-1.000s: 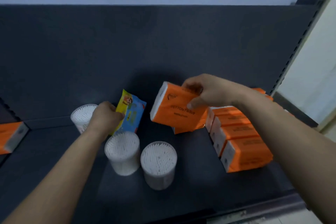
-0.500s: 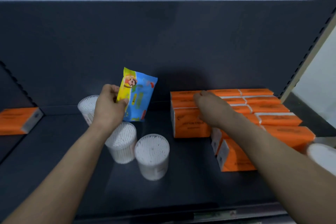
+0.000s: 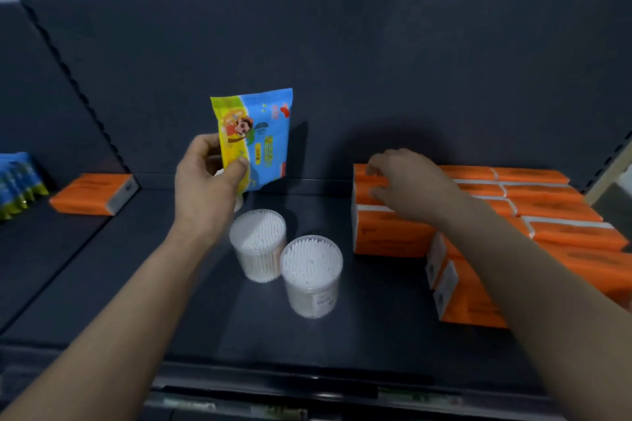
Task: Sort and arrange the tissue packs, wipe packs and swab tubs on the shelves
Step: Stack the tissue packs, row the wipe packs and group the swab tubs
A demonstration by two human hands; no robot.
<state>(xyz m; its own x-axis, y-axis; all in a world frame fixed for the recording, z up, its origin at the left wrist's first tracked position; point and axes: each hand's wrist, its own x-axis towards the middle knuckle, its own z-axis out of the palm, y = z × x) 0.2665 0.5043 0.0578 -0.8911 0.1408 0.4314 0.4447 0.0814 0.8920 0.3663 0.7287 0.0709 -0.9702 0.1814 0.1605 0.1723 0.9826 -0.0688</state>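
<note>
The left hand (image 3: 208, 188) holds a wipe pack (image 3: 256, 137) upright in the air above the shelf (image 3: 136, 284), clear of everything on it. The thumb presses the pack's yellow lower left corner from the front and the fingers are curled round behind the same edge, so the grip is closed on that corner alone; the blue right side hangs free, in front of the dark back panel (image 3: 342, 61).

The right hand (image 3: 407, 184) lies over the left end of the tissue packs (image 3: 547, 202), an orange block stacked at the right of the shelf against the panel. Its fingers are bent over the end of the top pack (image 3: 362, 178) and the thumb sits lower on that end, a loose pinch with the palm over the stack. Lower orange packs stand on edge in front, near the forearm, white ends facing left.

Between the two arms stand two tubs (image 3: 258, 243) of white swabs, upright, close beside each other, one nearer the shelf's front edge. A third tub (image 3: 238, 207) shows only as a pale rim behind the left hand.

On the neighbouring shelf to the left lies a lone pack (image 3: 92, 193), orange, flat, with a row of blue wipes (image 3: 17, 181) at the far left edge, blurred
</note>
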